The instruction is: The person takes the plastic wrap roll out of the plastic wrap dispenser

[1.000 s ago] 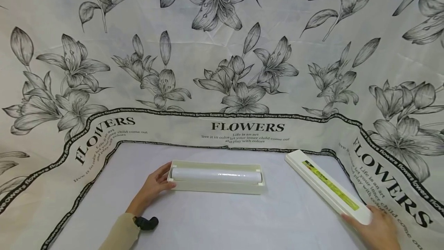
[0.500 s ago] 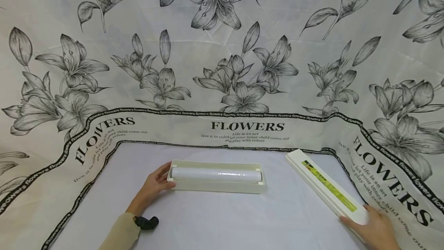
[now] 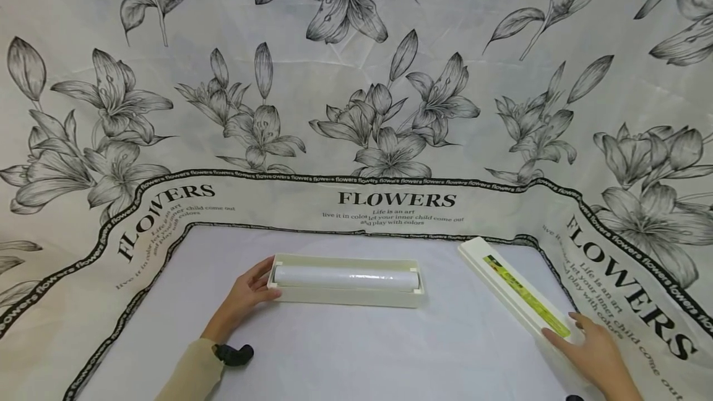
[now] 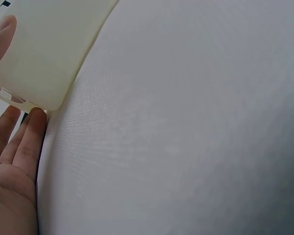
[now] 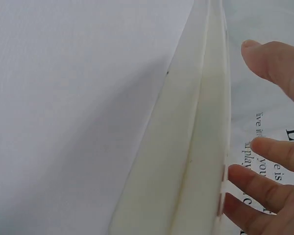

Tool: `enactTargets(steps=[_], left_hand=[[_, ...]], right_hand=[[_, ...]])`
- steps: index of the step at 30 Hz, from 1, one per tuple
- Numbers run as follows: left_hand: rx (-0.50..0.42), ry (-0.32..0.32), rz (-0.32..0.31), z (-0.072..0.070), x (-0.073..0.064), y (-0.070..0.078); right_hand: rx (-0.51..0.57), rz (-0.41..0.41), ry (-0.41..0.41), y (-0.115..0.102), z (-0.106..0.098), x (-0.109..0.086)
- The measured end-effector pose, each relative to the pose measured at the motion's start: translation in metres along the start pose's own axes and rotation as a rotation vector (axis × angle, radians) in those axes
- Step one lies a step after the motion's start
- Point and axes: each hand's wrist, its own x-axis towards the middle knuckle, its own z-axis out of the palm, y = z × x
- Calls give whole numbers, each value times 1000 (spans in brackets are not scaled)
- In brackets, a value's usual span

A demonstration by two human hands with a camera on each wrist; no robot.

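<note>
Lily-print cloth (image 3: 356, 85) backs a white tabletop (image 3: 345, 351). Left hand (image 3: 249, 293) grips the left end of an open cream plastic box (image 3: 345, 297), thumb on the near wall. Right hand (image 3: 598, 345) is spread wide, gripping nothing; fingertips right at the edge of a long white lid, yellow-green label (image 3: 520, 293), thumb clear. White roll (image 3: 345, 276) lies lengthwise inside the box, mid-table. Lid slants near the table's right edge, well apart from the box.
</note>
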Motion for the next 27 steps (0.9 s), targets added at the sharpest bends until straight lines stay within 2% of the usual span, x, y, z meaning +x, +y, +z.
enactTargets(steps=[5, 11, 15, 27], left_hand=[[0, -5, 14, 0, 0, 1], [1, -1, 15, -1, 1, -1], [4, 11, 7, -2, 0, -1], [-8, 15, 2, 0, 0, -2]], right_hand=[[17, -36, -13, -20, -5, 3], [87, -109, 41, -51, -5, -1], [123, -162, 71, -69, 2, 0], [226, -298, 38, -126, 25, 0]])
